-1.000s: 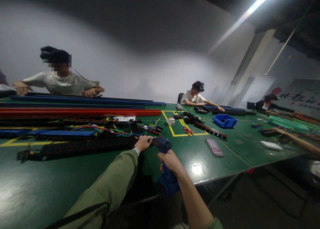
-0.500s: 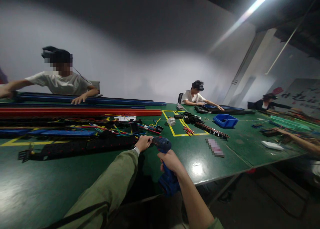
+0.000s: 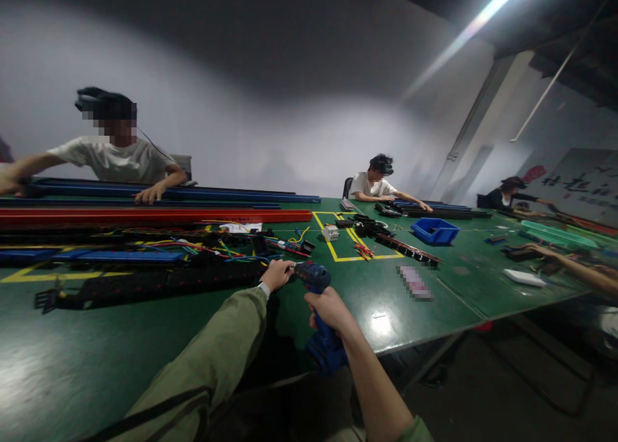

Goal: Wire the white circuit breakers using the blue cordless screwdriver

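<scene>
My right hand (image 3: pixel 329 308) is wrapped round the grip of a blue cordless drill (image 3: pixel 316 278), whose nose points left. Its battery base hangs low by the table's near edge. My left hand (image 3: pixel 277 275) is closed right at the drill's tip, beside the right end of a long black strip (image 3: pixel 178 281). What its fingers pinch is too small to make out. Coloured wires (image 3: pixel 241 257) lie just behind that strip.
Beyond the wires lies a long red rail (image 3: pixel 217 216). A grey-white block (image 3: pixel 331 232), a blue bin (image 3: pixel 434 231) and a pixelated pink rectangle (image 3: pixel 414 282) are on the green table (image 3: pixel 338 326). Co-workers (image 3: pixel 126 156) sit across the table; another person's arm (image 3: pixel 574 271) reaches in at right.
My hands and the drill hold almost the same place. The view has shifted very slightly. At the far right, a co-worker's arm has moved a little.
</scene>
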{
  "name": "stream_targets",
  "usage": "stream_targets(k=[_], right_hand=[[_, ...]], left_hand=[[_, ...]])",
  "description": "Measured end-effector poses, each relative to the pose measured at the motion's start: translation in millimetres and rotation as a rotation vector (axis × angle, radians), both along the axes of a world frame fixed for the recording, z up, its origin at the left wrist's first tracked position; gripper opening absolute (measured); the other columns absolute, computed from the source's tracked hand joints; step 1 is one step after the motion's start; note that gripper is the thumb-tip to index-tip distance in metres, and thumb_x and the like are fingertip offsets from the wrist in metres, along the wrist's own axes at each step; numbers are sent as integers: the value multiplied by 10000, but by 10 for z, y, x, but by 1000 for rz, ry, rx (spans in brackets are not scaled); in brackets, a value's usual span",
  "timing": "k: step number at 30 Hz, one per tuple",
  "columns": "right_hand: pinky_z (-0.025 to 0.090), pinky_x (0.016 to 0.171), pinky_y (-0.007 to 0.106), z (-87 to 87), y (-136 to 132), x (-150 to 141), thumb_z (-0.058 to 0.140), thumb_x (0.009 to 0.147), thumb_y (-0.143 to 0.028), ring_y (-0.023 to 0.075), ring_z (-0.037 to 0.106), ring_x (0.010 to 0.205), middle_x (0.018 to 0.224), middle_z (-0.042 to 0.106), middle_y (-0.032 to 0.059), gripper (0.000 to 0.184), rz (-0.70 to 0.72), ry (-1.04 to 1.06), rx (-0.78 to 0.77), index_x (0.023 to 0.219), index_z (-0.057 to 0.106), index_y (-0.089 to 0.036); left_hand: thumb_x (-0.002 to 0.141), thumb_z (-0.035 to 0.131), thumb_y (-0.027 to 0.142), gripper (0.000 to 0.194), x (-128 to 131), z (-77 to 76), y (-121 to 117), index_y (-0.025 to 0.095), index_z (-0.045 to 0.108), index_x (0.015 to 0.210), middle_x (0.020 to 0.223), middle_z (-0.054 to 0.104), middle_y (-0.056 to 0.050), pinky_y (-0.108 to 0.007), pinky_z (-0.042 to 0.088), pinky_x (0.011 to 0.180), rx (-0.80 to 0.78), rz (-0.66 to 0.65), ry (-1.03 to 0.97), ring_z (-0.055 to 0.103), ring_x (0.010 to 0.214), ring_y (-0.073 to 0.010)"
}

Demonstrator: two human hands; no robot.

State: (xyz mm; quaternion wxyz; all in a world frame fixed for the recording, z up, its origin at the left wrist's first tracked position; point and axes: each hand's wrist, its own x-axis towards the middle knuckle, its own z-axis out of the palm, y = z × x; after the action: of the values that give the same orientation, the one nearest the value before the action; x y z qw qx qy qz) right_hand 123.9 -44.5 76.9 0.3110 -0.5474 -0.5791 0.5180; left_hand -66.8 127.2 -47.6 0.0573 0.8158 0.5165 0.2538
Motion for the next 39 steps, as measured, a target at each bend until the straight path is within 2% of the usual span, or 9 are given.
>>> stream_targets(k=[20, 28, 39], right_hand=[[370, 345, 202, -87, 59, 24, 500, 696, -245, 145, 558, 366, 476, 423, -52, 129, 16, -3, 16, 602, 428, -195], [360, 355, 204, -48, 40, 25, 492, 703, -232, 140, 555, 376, 467, 432, -49, 123, 9, -8, -5, 600, 434, -194], [361, 369, 188, -21, 19, 8, 496, 720, -240, 122, 542, 377, 465, 434, -53, 131, 6, -18, -1, 615, 432, -193]], left_hand=[[886, 504, 326, 306, -3, -31, 34, 280, 657, 1147, 1002, 712, -60, -342, 356, 918, -13, -2, -5, 602, 1009, -225], [897, 486, 359, 307, 1, -45, 34, 283, 660, 1138, 991, 712, -62, -348, 350, 918, 1, 4, -5, 603, 1004, -228], [888, 490, 314, 301, 5, 11, -5, 279, 652, 1139, 1001, 709, -59, -349, 349, 927, -24, 6, -2, 598, 1009, -224]])
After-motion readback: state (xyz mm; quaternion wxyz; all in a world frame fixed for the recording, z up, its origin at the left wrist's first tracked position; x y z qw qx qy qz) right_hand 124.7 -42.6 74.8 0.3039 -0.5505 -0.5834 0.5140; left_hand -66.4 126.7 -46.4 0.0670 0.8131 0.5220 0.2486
